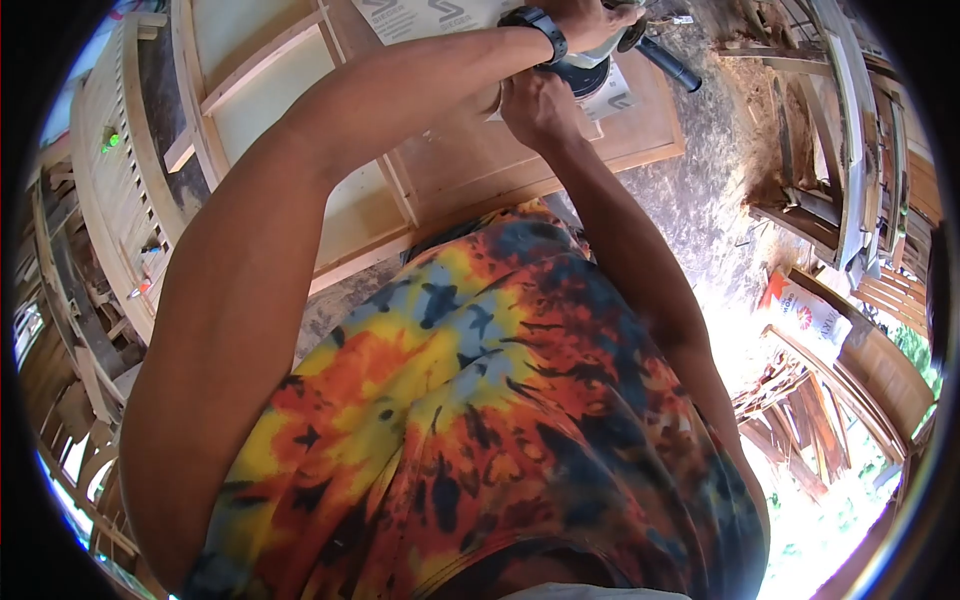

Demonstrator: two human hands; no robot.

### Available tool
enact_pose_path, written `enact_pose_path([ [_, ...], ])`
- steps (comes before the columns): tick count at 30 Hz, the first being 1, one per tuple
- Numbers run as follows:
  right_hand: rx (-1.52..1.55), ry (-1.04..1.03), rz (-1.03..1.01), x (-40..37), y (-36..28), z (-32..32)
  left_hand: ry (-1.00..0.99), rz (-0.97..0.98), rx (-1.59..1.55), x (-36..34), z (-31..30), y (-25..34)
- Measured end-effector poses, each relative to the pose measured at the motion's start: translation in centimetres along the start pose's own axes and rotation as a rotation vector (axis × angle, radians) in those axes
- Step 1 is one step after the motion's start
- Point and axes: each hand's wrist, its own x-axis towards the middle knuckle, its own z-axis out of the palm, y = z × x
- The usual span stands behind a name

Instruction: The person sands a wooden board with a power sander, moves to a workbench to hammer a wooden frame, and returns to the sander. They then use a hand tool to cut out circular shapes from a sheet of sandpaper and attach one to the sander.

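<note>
At the top of the view, my left hand [590, 20], with a black watch [537, 28] at its wrist, is closed on a grey-green angle grinder [606, 48]. A black side handle [670, 65] sticks out from the tool to the right. Just below, my right hand [541, 108] is curled against the edge of the tool's round black disc [583, 76]; its fingertips are hidden, so what they grip does not show. The tool lies over a white printed sheet [440, 16] on a brown wooden panel [470, 165].
Left of the panel is a pale framed wooden piece [365, 205]. A long slatted board [110, 150] stands farther left. Stacked wood [815, 130] is at the right, with a printed sack [808, 318] and wood scraps [790, 400] below it.
</note>
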Motion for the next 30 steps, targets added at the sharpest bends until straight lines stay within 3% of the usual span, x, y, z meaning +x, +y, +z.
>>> enact_pose_path([
  [3, -0.049, -0.020, -0.074, 0.8, 0.1, 0.6, 0.025, 0.016, 0.007, -0.4, -0.6, 0.4],
  [6, -0.048, -0.105, 0.050, -0.7, -1.1, -1.0, -0.083, -0.120, 0.017, -0.5, -1.9, 1.4],
  [7, -0.024, -0.132, 0.107, -1.4, -2.0, -2.1, 0.117, -0.030, 0.193, -1.0, -2.0, 1.6],
  [8, -0.023, -0.177, 0.159, -2.6, -1.2, -2.5, -0.044, -0.035, 0.132, -0.9, -2.1, -0.1],
  [9, -0.031, -0.161, 0.028, -3.8, -0.4, -4.0, -0.057, -0.058, 0.134, -1.0, -2.5, -0.4],
  [10, -0.054, -0.204, 0.143, -4.3, -0.8, -6.1, -0.070, -0.084, 0.136, -1.3, -3.1, 0.0],
  [13, -0.104, -0.280, 0.136, -3.4, -1.0, -14.6, -0.174, -0.168, 0.077, -1.6, -5.6, 1.1],
  [16, -0.044, -0.300, 0.307, 1.4, -2.3, -22.0, -0.029, -0.123, 0.064, -2.2, -5.4, 0.5],
  [20, 0.100, -0.347, -0.156, 10.5, -6.3, -23.5, -0.039, -0.165, 0.033, -2.4, -7.2, 1.3],
  [22, 0.102, -0.507, -0.168, 14.0, -8.9, -20.7, -0.076, -0.196, -0.040, -2.2, -7.8, 1.5],
  [24, -0.075, -0.739, -0.471, 17.6, -10.0, -16.6, -0.160, -0.179, -0.077, -2.1, -6.3, 0.3],
  [26, -0.229, -0.817, -0.823, 19.8, -9.4, -10.9, 0.007, -0.036, -0.022, -2.7, -3.5, -0.5],
  [27, -0.295, -0.974, -0.833, 20.5, -9.4, -8.3, -0.180, -0.187, 0.011, -2.7, -5.7, 0.7],
  [28, -0.363, -1.130, -0.839, 20.9, -9.4, -6.2, -0.170, -0.206, 0.012, -2.7, -5.4, 0.7],
  [30, -0.368, -1.234, -0.924, 21.3, -9.3, -3.7, -0.072, -0.156, -0.012, -2.7, -5.3, 0.6],
])
